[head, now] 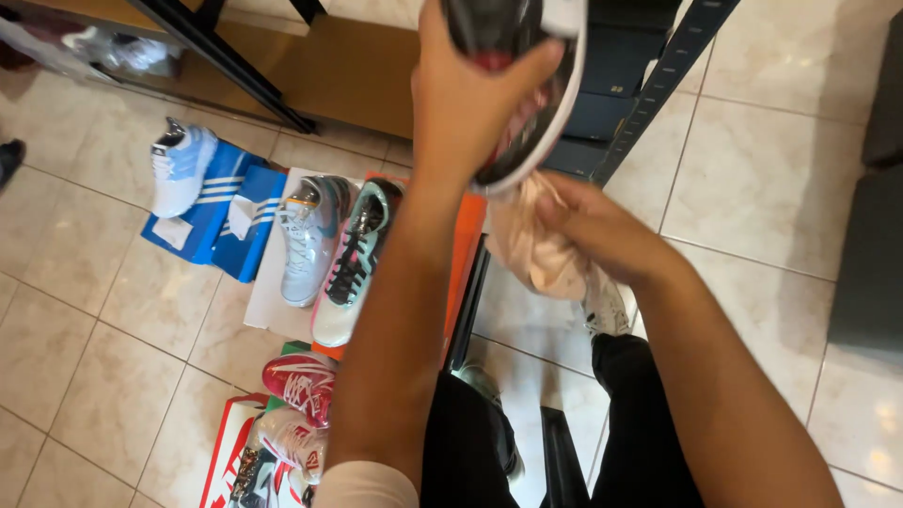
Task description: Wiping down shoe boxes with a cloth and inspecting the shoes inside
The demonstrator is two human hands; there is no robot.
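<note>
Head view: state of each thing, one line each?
Left hand: raised, gripping the black shoe.
Black shoe: held up, white sole edge facing right.
Right hand: clutching the cloth under the shoe.
Cloth: pale pink, bunched, touching the shoe.
Blue box: open, on the floor.
White-blue shoe: resting on the blue box.
Grey shoe: laced, on a white box.
Mint shoe: laced, beside the grey shoe.

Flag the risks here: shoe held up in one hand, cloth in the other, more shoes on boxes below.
1. The left hand grips the raised shoe alone; pressure from the cloth in the right hand could perhaps twist it loose.
2. If dropped, it might land on the grey sneaker or mint sneaker resting on boxes below.
3. The dark rack post stands close behind; the shoe could knock it.
</note>
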